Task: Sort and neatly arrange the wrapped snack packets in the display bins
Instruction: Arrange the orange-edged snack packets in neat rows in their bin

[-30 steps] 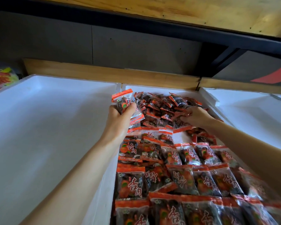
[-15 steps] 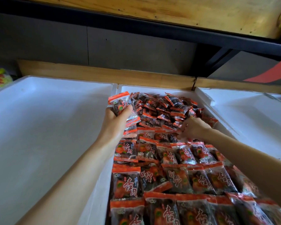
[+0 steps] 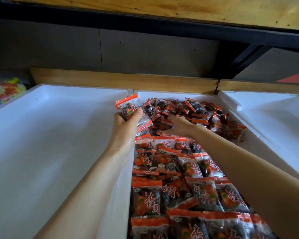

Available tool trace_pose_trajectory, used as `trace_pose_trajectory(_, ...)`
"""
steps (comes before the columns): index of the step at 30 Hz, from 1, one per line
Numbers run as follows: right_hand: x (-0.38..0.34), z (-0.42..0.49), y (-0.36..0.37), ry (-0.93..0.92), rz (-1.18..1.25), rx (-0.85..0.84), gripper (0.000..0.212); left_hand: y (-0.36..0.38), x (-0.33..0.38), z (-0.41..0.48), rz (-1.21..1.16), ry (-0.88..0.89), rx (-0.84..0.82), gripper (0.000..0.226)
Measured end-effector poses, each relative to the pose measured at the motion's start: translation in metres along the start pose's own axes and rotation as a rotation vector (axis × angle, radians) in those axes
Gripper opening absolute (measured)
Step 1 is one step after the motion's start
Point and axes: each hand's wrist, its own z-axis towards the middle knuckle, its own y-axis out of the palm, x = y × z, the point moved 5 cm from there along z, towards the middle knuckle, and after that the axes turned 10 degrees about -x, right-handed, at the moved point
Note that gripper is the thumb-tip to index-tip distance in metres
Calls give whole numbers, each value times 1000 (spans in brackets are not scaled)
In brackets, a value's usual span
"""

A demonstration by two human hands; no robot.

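Snack packets [image 3: 179,169] fill the white middle bin [image 3: 171,94], in rows nearby and heaped loose at the far end. The left hand [image 3: 126,125] grips a small stack [image 3: 128,107] above the bin's left wall; the right hand [image 3: 179,125] rests straight-fingered on the heap [image 3: 197,111].

Snack packets [image 3: 171,163]: glossy clear plastic film, orange-red printed seams, crinkled. Bins [image 3: 59,135]: white foam, matt, smooth, far-right rim chipped. Far ledge [image 3: 124,80]: raw wood, matt. Back wall panels [image 3: 154,54]: grey, matt.
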Motion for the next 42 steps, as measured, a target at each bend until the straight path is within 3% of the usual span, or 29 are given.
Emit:
trace_pose_trajectory(4, -1, 2, -9, -9, 40, 112, 77, -2, 1, 2, -10, -6, 13, 38)
trace_pose_trajectory(8, -4, -6, -24, -131, 228, 279, 37, -4, 3, 4, -19, -14, 26, 39)
trace_pose_trajectory(11, -5, -17, -40, -182, 306, 395, 30, -5, 3, 4, -25, -15, 35, 40)
trace_pose_trajectory(16, -17, -23, -6, -232, 231, -70, 39, -8, 2, 4, -21, -24, 49, 40)
trace_pose_trajectory(20, -18, -24, 19, -236, 264, -184, 44, -9, 3, 2, -12, -20, 52, 33)
trace_pose_trajectory(23, -15, -25, 15, -213, 193, -89, 37, -10, 5, 3, -3, -19, 51, 35)
trace_pose_trajectory(28, -17, -17, -17, -238, 288, 262, 59, -16, 9, 7, -7, -24, 72, 42)
trace_pose_trajectory(34, -46, 20, -35, -220, 201, 236, 69, -24, 12, 7, -27, -13, 108, 41)
trace_pose_trajectory(37, -64, 33, -32, -285, 16, 236, 48, -24, 10, 9, -31, -29, 102, 41)
trace_pose_trajectory(39, -71, 37, -30, -286, -62, 308, 29, -24, 10, 10, -30, -36, 96, 41)
trace_pose_trajectory(42, -71, 38, -34, -226, -86, 447, 18, -25, 8, 11, -39, -47, 101, 41)
